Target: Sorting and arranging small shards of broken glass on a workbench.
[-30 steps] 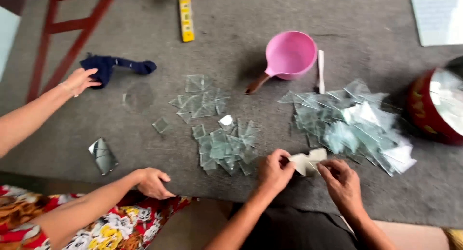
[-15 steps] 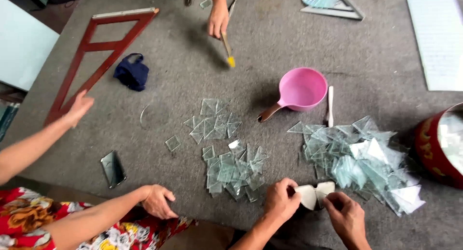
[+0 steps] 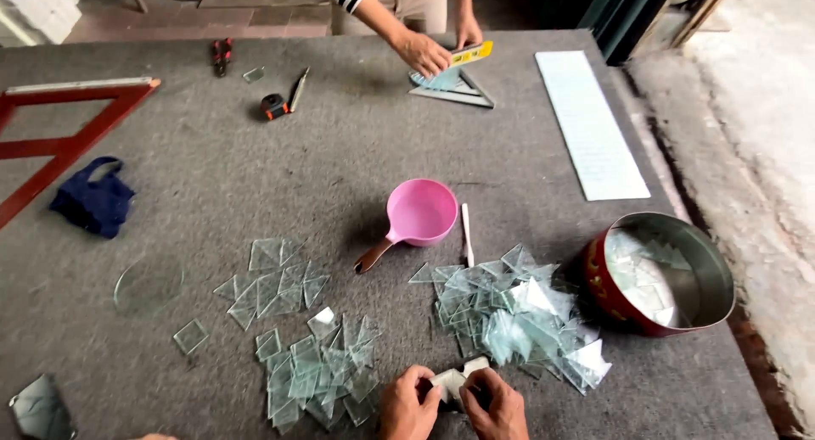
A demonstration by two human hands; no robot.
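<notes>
At the near edge of the grey table [image 3: 526,143], the left hand [image 3: 409,403] and right hand [image 3: 495,408] pinch a small pale glass piece [image 3: 457,376] between their fingertips — both closed on it, nearly touching each other. Heaps of cut glass [image 3: 509,313] lie just beyond — a pink scoop [image 3: 420,212] and a red tin [image 3: 658,274] stand farther off.
</notes>
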